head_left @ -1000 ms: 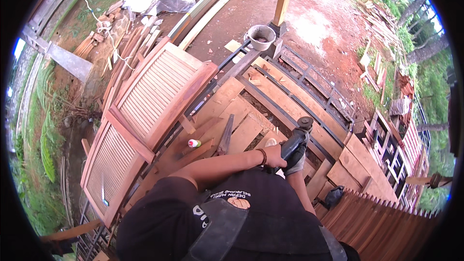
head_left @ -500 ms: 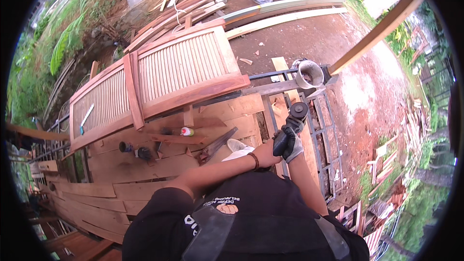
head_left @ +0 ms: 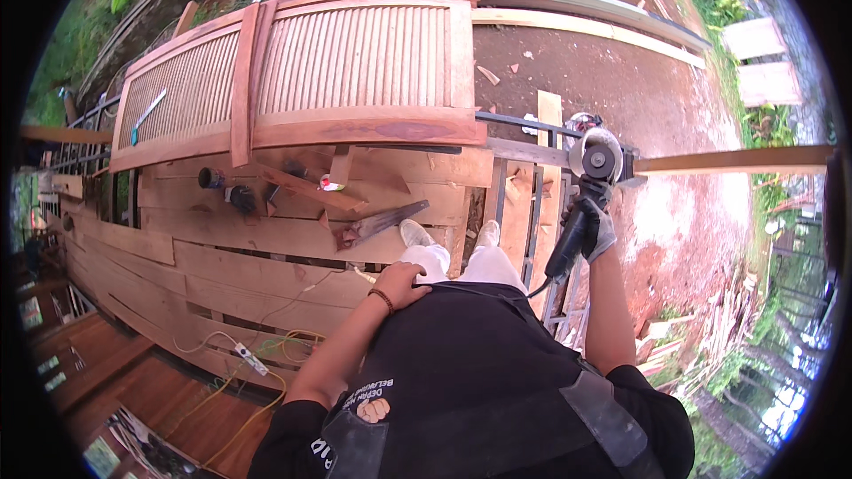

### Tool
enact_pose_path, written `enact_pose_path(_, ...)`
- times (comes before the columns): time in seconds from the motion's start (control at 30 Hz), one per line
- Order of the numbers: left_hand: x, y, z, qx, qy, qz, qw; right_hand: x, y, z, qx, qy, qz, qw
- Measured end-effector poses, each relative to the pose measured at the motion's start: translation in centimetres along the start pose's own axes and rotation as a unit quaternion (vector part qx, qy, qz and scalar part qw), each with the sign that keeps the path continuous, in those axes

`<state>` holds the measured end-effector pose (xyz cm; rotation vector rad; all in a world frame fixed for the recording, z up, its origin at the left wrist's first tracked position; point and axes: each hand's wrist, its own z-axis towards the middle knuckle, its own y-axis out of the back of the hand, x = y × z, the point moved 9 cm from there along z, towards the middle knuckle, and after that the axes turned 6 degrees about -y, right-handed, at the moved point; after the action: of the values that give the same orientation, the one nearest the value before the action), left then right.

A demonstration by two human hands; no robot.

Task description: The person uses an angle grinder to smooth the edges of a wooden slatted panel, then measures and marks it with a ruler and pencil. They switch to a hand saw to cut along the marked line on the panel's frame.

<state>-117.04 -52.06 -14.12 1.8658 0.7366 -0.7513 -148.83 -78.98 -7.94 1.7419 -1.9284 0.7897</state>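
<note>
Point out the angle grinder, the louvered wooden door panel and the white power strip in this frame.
angle grinder (head_left: 577, 231), head view, on its black body below the disc guard.
louvered wooden door panel (head_left: 355, 58), head view, on the right slatted section.
white power strip (head_left: 251, 359), head view, on its casing.

I see a black short-sleeved shirt (head_left: 479, 372) covering the torso, with a small pale printed emblem and lettering (head_left: 371, 401) low on the chest near the left sleeve. A wide grey strap (head_left: 612, 426) runs diagonally across the right shoulder. The left hand (head_left: 399, 284) is bare and has a thin dark beaded bracelet (head_left: 382, 300) at the wrist. The right hand (head_left: 596, 229) wears a grey work glove. Light off-white trousers (head_left: 461, 262) cover the legs, ending in pale shoes (head_left: 415, 232).
</note>
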Motion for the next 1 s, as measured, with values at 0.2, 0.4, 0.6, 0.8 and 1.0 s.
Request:
enact_pose_path(0.2,2.7,-1.8,3.5,-0.098,0.049,0.018,0.994,0.8,-4.3,6.7,0.071,0.006,-0.192,0.979)
enact_pose_path(0.4,3.6,-3.8,5.8,-0.152,0.101,-0.008,0.983,-1.6,-6.2,15.1,0.102,-0.050,-0.305,0.946)
enact_pose_path(0.6,0.6,-5.9,6.5,-0.157,0.122,-0.018,0.980,-1.4,-7.3,19.0,0.126,-0.032,-0.425,0.896)
enact_pose_path(0.8,-3.9,-5.8,7.8,-0.303,0.091,0.005,0.949,-1.2,-8.9,21.8,0.132,-0.041,-0.545,0.827)
enact_pose_path(1.0,-5.8,-7.5,8.0,-0.369,0.116,0.013,0.922,-2.5,-11.8,24.1,0.155,-0.022,-0.623,0.767)
